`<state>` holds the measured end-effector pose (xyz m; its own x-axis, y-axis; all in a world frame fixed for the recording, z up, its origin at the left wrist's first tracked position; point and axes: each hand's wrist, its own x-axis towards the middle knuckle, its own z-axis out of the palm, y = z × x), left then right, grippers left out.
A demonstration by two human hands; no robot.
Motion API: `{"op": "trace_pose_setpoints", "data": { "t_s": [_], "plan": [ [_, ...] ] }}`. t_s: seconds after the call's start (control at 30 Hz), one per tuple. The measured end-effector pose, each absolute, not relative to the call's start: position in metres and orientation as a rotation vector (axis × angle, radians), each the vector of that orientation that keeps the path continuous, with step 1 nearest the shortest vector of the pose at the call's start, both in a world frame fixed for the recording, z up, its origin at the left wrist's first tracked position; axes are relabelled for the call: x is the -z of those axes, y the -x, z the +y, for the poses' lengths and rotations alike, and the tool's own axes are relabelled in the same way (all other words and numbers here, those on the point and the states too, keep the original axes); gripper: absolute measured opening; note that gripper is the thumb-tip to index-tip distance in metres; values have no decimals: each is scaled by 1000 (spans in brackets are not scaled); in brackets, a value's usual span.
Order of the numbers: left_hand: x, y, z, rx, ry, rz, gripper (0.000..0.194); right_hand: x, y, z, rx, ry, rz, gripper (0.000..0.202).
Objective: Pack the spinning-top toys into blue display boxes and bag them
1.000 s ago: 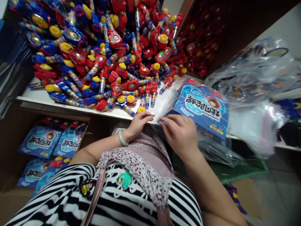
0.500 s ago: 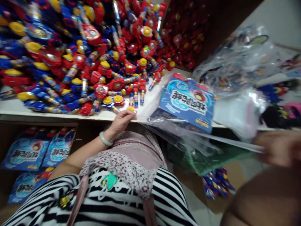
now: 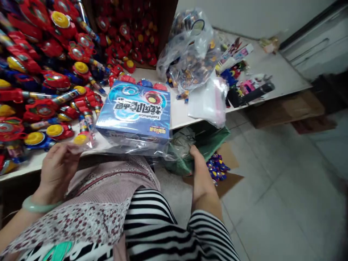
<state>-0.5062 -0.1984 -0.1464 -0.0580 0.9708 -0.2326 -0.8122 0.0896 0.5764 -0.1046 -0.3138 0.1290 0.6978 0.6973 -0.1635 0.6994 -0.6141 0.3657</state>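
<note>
A blue printed display box [image 3: 133, 112] stands at the table's front edge inside a clear plastic bag [image 3: 136, 146], whose loose film hangs over the edge. Red and blue toy tops show behind its upper rim. My left hand [image 3: 58, 165], a pale green bangle on its wrist, pinches the bag's film to the left of the box. Below the table edge, my right hand [image 3: 195, 154] reaches into a green sack [image 3: 214, 143] with crumpled clear plastic in it. The right fingers are mostly hidden there, so whether they hold anything is unclear.
Red and blue toy launchers with yellow tops [image 3: 51, 79] are heaped on the left. Behind the box are a carton of red toys [image 3: 127, 32], a clear sack of small parts [image 3: 190, 54] and flat plastic bags [image 3: 208, 99]. A floor carton [image 3: 228, 185] holds purple-blue toys.
My view has swung right. My right hand, earlier stretching a clear plastic strip out to the right, is now down at the green sack. My left hand still pinches the film.
</note>
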Motion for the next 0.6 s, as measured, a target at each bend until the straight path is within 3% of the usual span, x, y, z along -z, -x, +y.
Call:
{"op": "trace_pose_setpoints", "data": {
  "t_s": [0.17,0.33,0.47,0.6],
  "plan": [
    [145,513,-195,-1574,-443,746,24,-154,70,-326,-20,-2671,1035,23],
    [149,512,-191,-1601,-504,673,26,-146,83,-340,-220,-3009,1550,31],
    [151,516,-191,-1560,-641,670,26,-145,90,-337,-371,-3093,1475,37],
    [157,520,-190,-1599,-628,636,27,-186,109,-355,-599,-3435,1868,21]
  ]
}}
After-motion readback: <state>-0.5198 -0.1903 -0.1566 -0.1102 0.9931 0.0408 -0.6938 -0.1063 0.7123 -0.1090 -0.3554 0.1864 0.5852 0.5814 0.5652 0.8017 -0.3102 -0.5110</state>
